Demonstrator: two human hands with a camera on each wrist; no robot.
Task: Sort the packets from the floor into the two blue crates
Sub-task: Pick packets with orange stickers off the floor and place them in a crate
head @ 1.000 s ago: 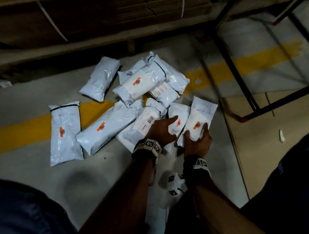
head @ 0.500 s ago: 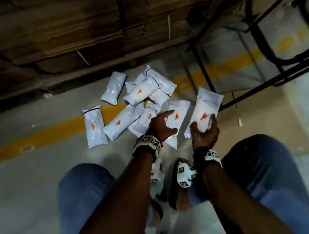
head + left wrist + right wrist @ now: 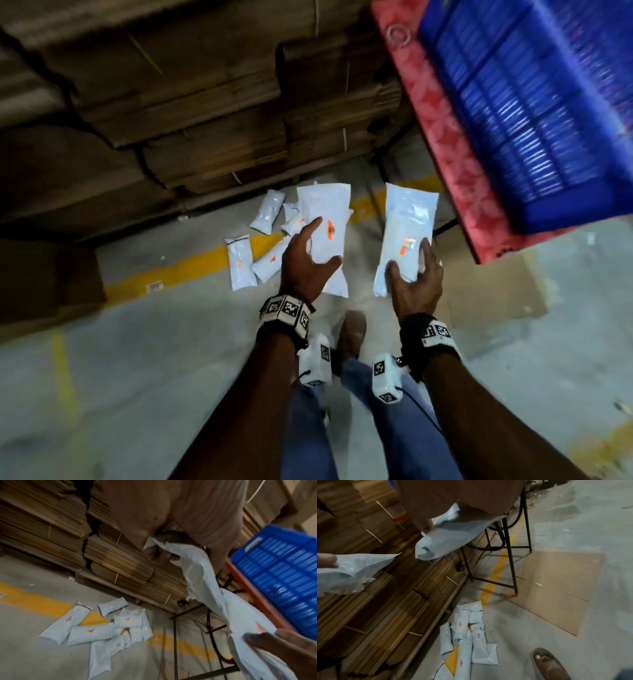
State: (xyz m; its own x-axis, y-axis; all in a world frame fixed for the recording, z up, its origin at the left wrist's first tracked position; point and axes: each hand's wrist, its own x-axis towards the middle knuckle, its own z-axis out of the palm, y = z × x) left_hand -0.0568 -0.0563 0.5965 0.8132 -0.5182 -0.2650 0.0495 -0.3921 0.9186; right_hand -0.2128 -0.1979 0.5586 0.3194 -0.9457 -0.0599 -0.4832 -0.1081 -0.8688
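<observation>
Each hand holds one white packet with an orange sticker at about waist height. My left hand (image 3: pixel 318 250) grips the lower end of one packet (image 3: pixel 325 209), also seen hanging from the palm in the left wrist view (image 3: pixel 197 568). My right hand (image 3: pixel 411 274) grips the other packet (image 3: pixel 407 219) by its lower end (image 3: pixel 453 540). A blue crate (image 3: pixel 534 113) stands on a red-covered table (image 3: pixel 442 137) up to the right, beside the right packet. Several more packets (image 3: pixel 239 263) lie on the floor below, across the yellow line (image 3: pixel 467 635).
Stacks of flat cardboard (image 3: pixel 191 113) line the wall behind the pile. The table's black metal legs (image 3: pixel 510 561) stand on a cardboard sheet (image 3: pixel 556 588) on the floor to the right. My brown shoe (image 3: pixel 352 335) stands near the pile.
I have risen from a crouch. Both hands have lifted their packets off the floor pile, and the blue crate on the red table has come into view at the upper right.
</observation>
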